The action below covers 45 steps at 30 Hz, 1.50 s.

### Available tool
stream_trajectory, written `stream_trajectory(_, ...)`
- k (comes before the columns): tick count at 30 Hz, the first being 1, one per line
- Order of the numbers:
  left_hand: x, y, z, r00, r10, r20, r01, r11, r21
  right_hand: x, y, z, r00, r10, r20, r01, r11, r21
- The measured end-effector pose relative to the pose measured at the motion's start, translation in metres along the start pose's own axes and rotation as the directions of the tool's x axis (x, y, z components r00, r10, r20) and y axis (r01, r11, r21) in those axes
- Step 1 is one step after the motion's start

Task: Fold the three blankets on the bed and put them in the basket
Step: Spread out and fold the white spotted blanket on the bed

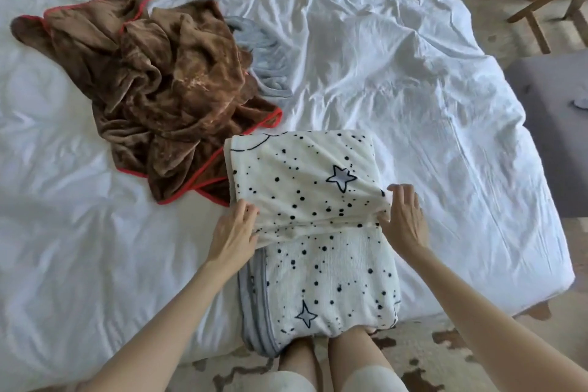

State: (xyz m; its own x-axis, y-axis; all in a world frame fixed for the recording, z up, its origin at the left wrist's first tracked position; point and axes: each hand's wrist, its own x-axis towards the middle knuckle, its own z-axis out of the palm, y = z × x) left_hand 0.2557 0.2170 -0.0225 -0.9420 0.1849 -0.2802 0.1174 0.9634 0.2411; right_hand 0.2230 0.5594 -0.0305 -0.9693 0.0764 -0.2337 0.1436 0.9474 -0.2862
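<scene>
A white blanket with black dots and stars (305,188) lies partly folded at the near edge of the bed, its lower part draping over the edge. My left hand (234,232) pinches the folded layer's left edge. My right hand (404,216) holds its right edge, thumb tucked under the fabric. A crumpled brown blanket with red trim (159,86) lies to the left and farther back. A grey blanket (267,57) peeks out from behind the brown one. No basket is in view.
The bed (397,73) has a wrinkled white cover. A grey bench (553,124) stands at the right edge, wooden chair legs (537,9) behind it. A patterned rug (429,360) lies below the bed's near edge, by my knees.
</scene>
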Motion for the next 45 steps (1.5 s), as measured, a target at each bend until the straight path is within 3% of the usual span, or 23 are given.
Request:
stream_trajectory(3, 0.015, 0.002, -0.002, 0.999, 0.016, -0.036, -0.015, 1.000, 0.020, 0.007, -0.003, -0.001, 0.998, -0.034, 0.053, 0.031, 0.998, 0.052)
stream_trajectory(9, 0.006, -0.009, -0.014, 0.984, 0.145, -0.101, -0.145, 0.989, 0.006, -0.015, 0.004, -0.015, 0.956, -0.246, -0.159, 0.244, 0.969, -0.033)
stream_trajectory(11, -0.004, -0.015, -0.008, 0.982, 0.175, -0.067, -0.176, 0.984, 0.000, -0.025, 0.010, -0.008, 0.948, -0.289, -0.135, 0.280, 0.957, -0.081)
stream_trajectory(16, -0.008, -0.025, 0.013, 0.987, 0.143, 0.074, -0.133, 0.984, -0.116, -0.023, 0.010, 0.012, 0.989, -0.131, 0.069, 0.137, 0.987, -0.084)
stream_trajectory(20, 0.006, -0.026, 0.010, 0.999, -0.029, -0.030, 0.021, 0.971, -0.238, 0.001, 0.001, 0.009, 0.994, 0.100, 0.035, -0.105, 0.980, 0.171)
stream_trajectory(23, 0.028, -0.023, 0.004, 0.916, -0.366, -0.167, 0.233, 0.821, -0.520, 0.030, -0.011, 0.002, 0.951, 0.280, 0.132, -0.309, 0.822, 0.479)
stream_trajectory(25, 0.052, -0.023, 0.000, 0.823, -0.566, -0.053, 0.352, 0.579, -0.735, 0.050, -0.019, -0.002, 0.890, 0.311, 0.334, -0.456, 0.633, 0.626)
stream_trajectory(28, 0.089, -0.025, -0.009, 0.770, -0.579, 0.269, 0.435, 0.168, -0.884, 0.078, -0.026, -0.003, 0.848, 0.257, 0.462, -0.527, 0.487, 0.696)
stream_trajectory(30, 0.106, -0.026, -0.015, 0.761, -0.529, 0.376, 0.460, 0.031, -0.887, 0.094, -0.029, -0.003, 0.831, 0.255, 0.494, -0.555, 0.443, 0.704)
stream_trajectory(33, 0.121, -0.032, -0.015, 0.784, -0.463, 0.413, 0.462, -0.007, -0.887, 0.111, -0.029, 0.000, 0.786, 0.233, 0.572, -0.617, 0.356, 0.702)
stream_trajectory(35, 0.127, -0.037, -0.014, 0.782, -0.425, 0.456, 0.496, -0.018, -0.868, 0.119, -0.027, -0.001, 0.737, 0.211, 0.643, -0.671, 0.349, 0.654)
stream_trajectory(40, 0.134, -0.047, -0.015, 0.865, -0.197, 0.462, 0.478, 0.037, -0.878, 0.136, -0.027, -0.005, 0.611, -0.039, 0.791, -0.720, 0.387, 0.576)
stream_trajectory(42, 0.140, -0.052, -0.021, 0.885, -0.176, 0.432, 0.447, 0.054, -0.893, 0.145, -0.032, -0.008, 0.639, -0.067, 0.766, -0.696, 0.372, 0.614)
stream_trajectory(45, 0.157, -0.058, -0.031, 0.891, -0.278, 0.360, 0.390, 0.058, -0.919, 0.163, -0.036, -0.013, 0.748, -0.012, 0.664, -0.630, 0.305, 0.715)
